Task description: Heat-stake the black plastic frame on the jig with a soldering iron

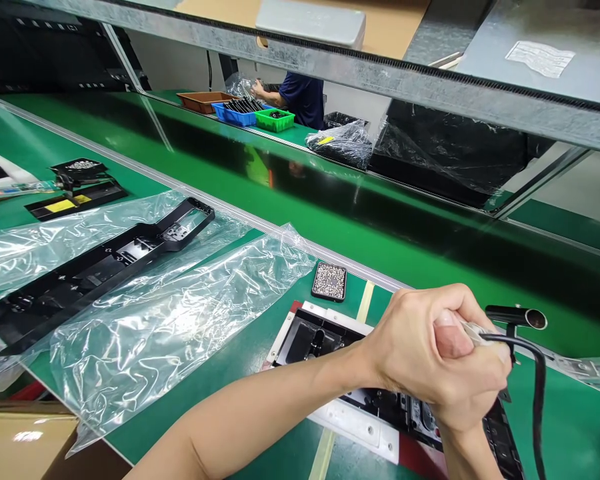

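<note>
The black cable [537,393] is sitting at the lower right, running from the clasped hands down toward the bottom edge of the view, with its pale connector end [473,331] emerging between thumb and fingers. The left hand [420,347] is wrapping over the top, its grip closed tight around the right hand and the connector end. The right hand [467,393] is lying underneath, fist closed, thumb pressing against the connector; its forearm is rising from the bottom edge. Directly beneath both hands a black moulded part [325,343] is resting in a white fixture plate [360,427], which is lying flat on the green table [240,353]. Just behind the hands a black cylindrical tool [515,315] is standing on a small post. Near the fixture's far corner a small black tray of screws [329,281] is sitting on the table, apart from the plate. To the left, clear plastic bags [170,320] are spreading across the table, partly covering a long black frame part [105,267]. Further left, another black holder with a yellow label [75,193] is lying near the edge. Beyond the glossy green conveyor belt [330,200], a co-worker in a dark blue shirt [303,97] is working at coloured bins [260,117], with black-bagged goods [345,143] alongside.
</note>
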Demonstrator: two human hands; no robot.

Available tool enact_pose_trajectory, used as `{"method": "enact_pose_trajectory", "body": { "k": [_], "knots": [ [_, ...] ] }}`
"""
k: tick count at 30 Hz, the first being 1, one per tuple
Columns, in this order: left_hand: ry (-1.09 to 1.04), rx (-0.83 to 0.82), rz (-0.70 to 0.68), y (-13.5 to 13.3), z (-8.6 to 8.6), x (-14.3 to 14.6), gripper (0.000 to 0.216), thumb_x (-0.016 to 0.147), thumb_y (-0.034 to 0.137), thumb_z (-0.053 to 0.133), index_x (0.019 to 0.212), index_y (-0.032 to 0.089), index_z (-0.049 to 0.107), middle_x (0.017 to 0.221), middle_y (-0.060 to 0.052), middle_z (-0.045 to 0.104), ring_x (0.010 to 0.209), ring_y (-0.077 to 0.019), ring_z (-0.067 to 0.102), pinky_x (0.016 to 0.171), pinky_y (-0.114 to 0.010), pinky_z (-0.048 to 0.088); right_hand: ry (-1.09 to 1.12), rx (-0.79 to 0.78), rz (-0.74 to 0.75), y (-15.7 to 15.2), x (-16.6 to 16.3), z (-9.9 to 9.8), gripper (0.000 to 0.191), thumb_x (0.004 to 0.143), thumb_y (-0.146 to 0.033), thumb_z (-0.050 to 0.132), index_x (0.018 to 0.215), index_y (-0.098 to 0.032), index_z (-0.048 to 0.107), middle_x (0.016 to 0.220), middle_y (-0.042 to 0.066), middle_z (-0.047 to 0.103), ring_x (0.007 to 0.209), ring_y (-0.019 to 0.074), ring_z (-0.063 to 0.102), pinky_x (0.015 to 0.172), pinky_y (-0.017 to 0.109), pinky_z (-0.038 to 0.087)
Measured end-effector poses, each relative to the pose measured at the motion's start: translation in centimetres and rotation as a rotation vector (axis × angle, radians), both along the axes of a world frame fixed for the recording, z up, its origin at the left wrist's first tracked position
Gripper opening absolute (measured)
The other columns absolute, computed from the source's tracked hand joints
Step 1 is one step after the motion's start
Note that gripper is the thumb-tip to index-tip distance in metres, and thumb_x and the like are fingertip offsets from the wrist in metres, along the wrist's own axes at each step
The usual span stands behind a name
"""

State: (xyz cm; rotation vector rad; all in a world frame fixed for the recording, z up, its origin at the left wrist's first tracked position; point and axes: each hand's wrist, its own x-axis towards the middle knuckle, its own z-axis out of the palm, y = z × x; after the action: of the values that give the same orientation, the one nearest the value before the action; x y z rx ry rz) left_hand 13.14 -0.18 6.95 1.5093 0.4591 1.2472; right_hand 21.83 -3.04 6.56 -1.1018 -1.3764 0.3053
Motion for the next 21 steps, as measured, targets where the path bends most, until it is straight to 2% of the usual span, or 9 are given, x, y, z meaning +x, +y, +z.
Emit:
{"method": "enact_pose_trajectory", "body": {
  "k": [4,13,17,21],
  "knots": [
    [-0.014,0.005,-0.009,0.1,-0.1,0.0,0.021,0.068,0.027,0.074,0.081,0.017,0.061,0.082,-0.003,0.071,0.07,-0.017,0.065,0.063,-0.026,0.052,-0.021,-0.005,0.0,-0.2,-0.1,0.6,0.056,0.085,-0.046,0.075,0.048,-0.017,0.043,0.047,-0.002,0.039,0.045,0.0083,0.036,0.036,0.021,0.027],
    [-0.016,0.004,-0.015,0.0,0.2,-0.1,0.018,0.07,0.024,0.074,0.08,0.017,0.062,0.077,-0.001,0.067,0.067,-0.0152,0.063,0.06,-0.025,0.048,-0.086,0.051,-0.039,-0.2,-0.7,1.6,0.057,0.082,-0.041,0.079,0.044,-0.017,0.043,0.045,-0.001,0.04,0.042,0.0085,0.036,0.035,0.022,0.019],
    [-0.009,0.017,-0.011,0.1,0.2,-0.1,0.02,0.067,0.028,0.074,0.078,0.017,0.06,0.074,-0.001,0.066,0.066,-0.0151,0.062,0.058,-0.024,0.048,-0.089,0.082,-0.023,-0.3,-0.6,1.3,0.052,0.089,-0.039,0.07,0.049,-0.018,0.046,0.047,-0.001,0.04,0.042,0.0086,0.035,0.035,0.023,0.019],
    [0.0,0.028,-0.004,0.0,0.2,0.0,0.02,0.067,0.027,0.074,0.078,0.017,0.061,0.075,-0.001,0.067,0.066,-0.0155,0.063,0.058,-0.024,0.049,-0.083,0.09,-0.017,-0.3,-0.3,0.8,0.05,0.092,-0.038,0.064,0.051,-0.02,0.043,0.049,-0.003,0.031,0.042,0.0078,0.024,0.035,0.025,0.015]
  ]
}}
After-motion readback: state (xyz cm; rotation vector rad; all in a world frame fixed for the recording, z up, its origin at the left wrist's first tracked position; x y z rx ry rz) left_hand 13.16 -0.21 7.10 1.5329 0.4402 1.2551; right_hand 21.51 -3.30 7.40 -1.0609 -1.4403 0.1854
